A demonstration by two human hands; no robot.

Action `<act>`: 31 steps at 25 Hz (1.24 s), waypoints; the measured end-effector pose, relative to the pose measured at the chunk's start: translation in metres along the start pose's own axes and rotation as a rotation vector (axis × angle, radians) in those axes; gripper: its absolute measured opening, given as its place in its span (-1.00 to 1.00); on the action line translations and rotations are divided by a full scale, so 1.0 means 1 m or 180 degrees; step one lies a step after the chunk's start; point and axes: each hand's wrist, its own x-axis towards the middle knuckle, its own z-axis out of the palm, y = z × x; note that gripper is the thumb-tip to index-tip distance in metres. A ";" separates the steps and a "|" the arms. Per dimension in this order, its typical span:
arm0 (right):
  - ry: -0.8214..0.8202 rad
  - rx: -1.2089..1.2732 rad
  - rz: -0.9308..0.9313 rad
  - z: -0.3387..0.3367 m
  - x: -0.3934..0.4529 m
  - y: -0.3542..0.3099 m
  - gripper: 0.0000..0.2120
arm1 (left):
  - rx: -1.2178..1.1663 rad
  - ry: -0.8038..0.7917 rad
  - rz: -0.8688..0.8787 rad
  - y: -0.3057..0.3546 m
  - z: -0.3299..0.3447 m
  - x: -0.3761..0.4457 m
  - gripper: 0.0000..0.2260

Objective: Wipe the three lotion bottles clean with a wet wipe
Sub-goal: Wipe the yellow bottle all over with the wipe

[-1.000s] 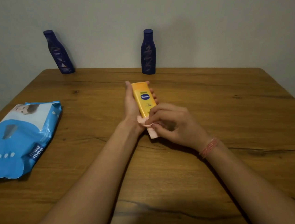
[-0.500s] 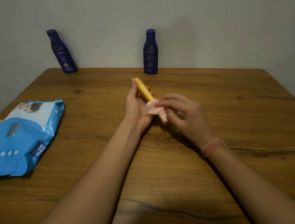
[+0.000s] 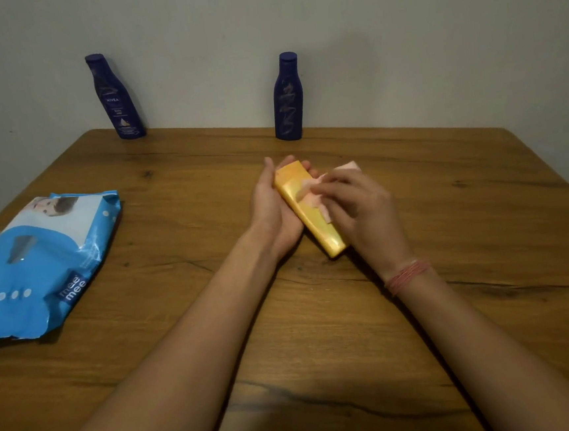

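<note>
A yellow lotion bottle [image 3: 314,218] lies tilted in my left hand [image 3: 271,213], over the middle of the wooden table [image 3: 484,232]. Its plain back faces up and its lower end points toward me. My right hand [image 3: 361,208] presses a pale pink wet wipe [image 3: 312,195] against the bottle's upper half, and a corner of the wipe sticks out past my fingers. Two dark blue lotion bottles stand upright at the far edge by the wall: one at the back left [image 3: 115,97], one at the back centre [image 3: 287,98].
A blue pack of wet wipes [image 3: 36,268] lies flat near the table's left edge. A grey wall runs close behind the table. The table's right corner sits at the far right. A red thread band circles my right wrist.
My left hand has turned the yellow bottle from label up, through edge-on, to back up. My right hand with the wipe has moved from the bottle's lower end up to its upper half.
</note>
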 end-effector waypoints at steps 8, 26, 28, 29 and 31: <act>-0.0618 0.0058 -0.0412 0.010 -0.006 -0.023 -0.64 | 0.0163 -0.0075 0.0182 0.000 -0.004 -0.001 -0.57; 0.0203 0.0266 -0.0008 0.001 -0.003 -0.024 -0.79 | 0.0693 -0.0446 -0.0138 -0.013 0.003 -0.006 -0.56; 0.0085 0.0298 -0.0205 0.003 -0.003 -0.026 -0.79 | 0.0603 -0.0407 -0.0111 -0.011 0.002 -0.005 -0.57; 0.0167 0.0329 0.0012 0.000 0.000 -0.020 -0.79 | 0.0538 -0.0421 -0.0100 -0.010 0.004 -0.005 -0.57; 0.0320 0.0329 0.0655 -0.009 0.002 -0.004 -0.78 | 0.0601 -0.0412 -0.0060 -0.011 0.004 -0.003 -0.57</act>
